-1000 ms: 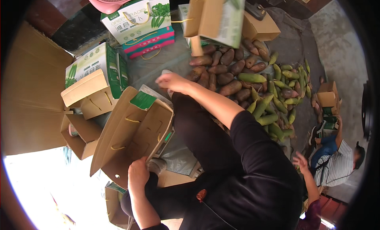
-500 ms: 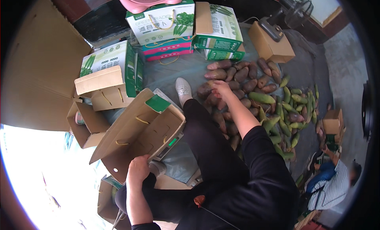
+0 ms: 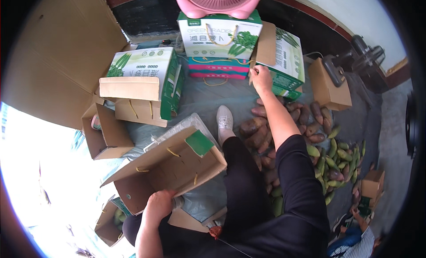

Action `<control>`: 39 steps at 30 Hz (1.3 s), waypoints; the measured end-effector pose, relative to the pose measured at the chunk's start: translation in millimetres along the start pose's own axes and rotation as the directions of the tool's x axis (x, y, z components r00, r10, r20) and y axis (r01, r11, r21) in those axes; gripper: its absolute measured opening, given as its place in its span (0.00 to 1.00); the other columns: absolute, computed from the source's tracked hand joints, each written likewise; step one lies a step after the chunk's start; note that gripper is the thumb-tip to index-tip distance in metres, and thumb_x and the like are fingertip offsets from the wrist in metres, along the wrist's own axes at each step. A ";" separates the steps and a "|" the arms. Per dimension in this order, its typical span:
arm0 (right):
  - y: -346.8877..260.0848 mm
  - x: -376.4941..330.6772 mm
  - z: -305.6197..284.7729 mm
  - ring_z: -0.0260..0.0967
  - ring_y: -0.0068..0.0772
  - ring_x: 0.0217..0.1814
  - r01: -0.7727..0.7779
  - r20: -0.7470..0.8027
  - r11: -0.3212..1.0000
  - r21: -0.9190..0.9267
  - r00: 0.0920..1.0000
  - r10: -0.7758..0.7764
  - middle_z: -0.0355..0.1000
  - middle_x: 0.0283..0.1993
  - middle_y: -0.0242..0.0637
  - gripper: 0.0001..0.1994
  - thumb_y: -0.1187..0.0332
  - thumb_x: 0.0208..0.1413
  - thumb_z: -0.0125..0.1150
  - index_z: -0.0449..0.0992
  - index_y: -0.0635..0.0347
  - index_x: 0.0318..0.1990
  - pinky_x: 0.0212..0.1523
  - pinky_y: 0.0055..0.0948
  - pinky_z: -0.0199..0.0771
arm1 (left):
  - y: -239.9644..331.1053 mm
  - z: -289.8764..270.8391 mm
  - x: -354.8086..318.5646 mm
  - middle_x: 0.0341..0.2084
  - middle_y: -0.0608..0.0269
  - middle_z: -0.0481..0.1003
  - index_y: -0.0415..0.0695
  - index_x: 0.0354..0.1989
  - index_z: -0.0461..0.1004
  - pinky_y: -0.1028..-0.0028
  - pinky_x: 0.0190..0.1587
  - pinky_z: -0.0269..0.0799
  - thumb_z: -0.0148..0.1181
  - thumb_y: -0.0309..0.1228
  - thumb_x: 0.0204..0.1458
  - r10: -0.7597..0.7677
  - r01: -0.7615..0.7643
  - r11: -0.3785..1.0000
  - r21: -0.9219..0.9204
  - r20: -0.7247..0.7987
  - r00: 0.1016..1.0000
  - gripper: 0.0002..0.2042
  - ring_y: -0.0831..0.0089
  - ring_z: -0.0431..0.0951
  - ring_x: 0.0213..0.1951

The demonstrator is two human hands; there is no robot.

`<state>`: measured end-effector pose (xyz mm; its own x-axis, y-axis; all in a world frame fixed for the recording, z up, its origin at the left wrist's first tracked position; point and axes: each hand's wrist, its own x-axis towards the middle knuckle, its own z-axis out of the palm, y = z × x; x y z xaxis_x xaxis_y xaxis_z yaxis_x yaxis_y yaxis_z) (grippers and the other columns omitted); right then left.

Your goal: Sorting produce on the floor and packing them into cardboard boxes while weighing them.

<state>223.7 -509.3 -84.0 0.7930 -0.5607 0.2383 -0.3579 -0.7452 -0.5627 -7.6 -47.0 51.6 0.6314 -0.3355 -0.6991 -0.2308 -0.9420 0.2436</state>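
My left hand (image 3: 159, 204) is closed over the near edge of an open cardboard gift box (image 3: 171, 162) with yellow cord handles, tilted before my legs. Its inside is bare brown card. My right hand (image 3: 261, 79) is stretched far forward, fingers pinched at the corner of a white and green carton (image 3: 288, 58) with a raised brown flap. Whether the fingertips hold that carton's edge or something small is hidden. Below my right forearm lies a heap of reddish-purple radishes (image 3: 255, 127), with green radishes (image 3: 344, 156) farther right.
A pink fan (image 3: 217, 3) sits on a white and green carton (image 3: 217, 38) at the back. Another carton (image 3: 142, 65) stands at left, beside a small open box (image 3: 104, 131). A black fan (image 3: 361, 58) and brown box (image 3: 328, 87) are at right. Another person's striped top (image 3: 366, 244) shows lower right.
My right hand has left the radish heap and moved forward to the white and green carton. My left hand stays on the open box. The whole view has shifted.
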 end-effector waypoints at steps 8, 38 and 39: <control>16.3 65.0 10.1 0.74 0.39 0.43 0.465 0.304 0.720 -0.515 0.884 -0.354 0.68 0.44 0.38 0.10 0.71 0.53 0.47 0.73 0.52 0.42 0.43 0.39 0.73 | 0.4 3.0 5.6 0.36 0.50 0.77 0.49 0.45 0.75 0.61 0.45 0.72 0.48 0.21 0.42 0.070 -0.070 0.997 0.018 0.000 0.998 0.20 0.54 0.76 0.41; 43.6 -85.9 -217.8 0.71 0.46 0.36 0.537 0.336 0.647 -0.541 0.843 -0.419 0.65 0.32 0.39 0.03 0.72 0.43 0.60 0.72 0.58 0.27 0.36 0.41 0.72 | -13.2 30.4 13.0 0.30 0.50 0.78 0.41 0.30 0.78 0.62 0.40 0.76 0.53 0.24 0.42 0.179 -0.167 0.972 0.163 -0.058 0.982 0.09 0.55 0.79 0.38; 41.3 -91.3 -237.1 0.69 0.48 0.36 0.514 0.285 0.690 -0.509 0.857 -0.429 0.64 0.32 0.41 0.08 0.74 0.38 0.65 0.71 0.59 0.26 0.35 0.42 0.70 | -10.5 28.0 15.1 0.30 0.50 0.78 0.40 0.30 0.78 0.62 0.40 0.76 0.53 0.24 0.42 0.175 -0.165 0.972 0.169 -0.046 0.984 0.08 0.56 0.79 0.38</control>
<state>19.6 -574.4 58.7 0.9737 -0.0585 0.2201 -0.0902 -0.9865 0.1370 -16.4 -42.0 19.7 0.6148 -0.4948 -0.6142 -0.4531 -0.8590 0.2386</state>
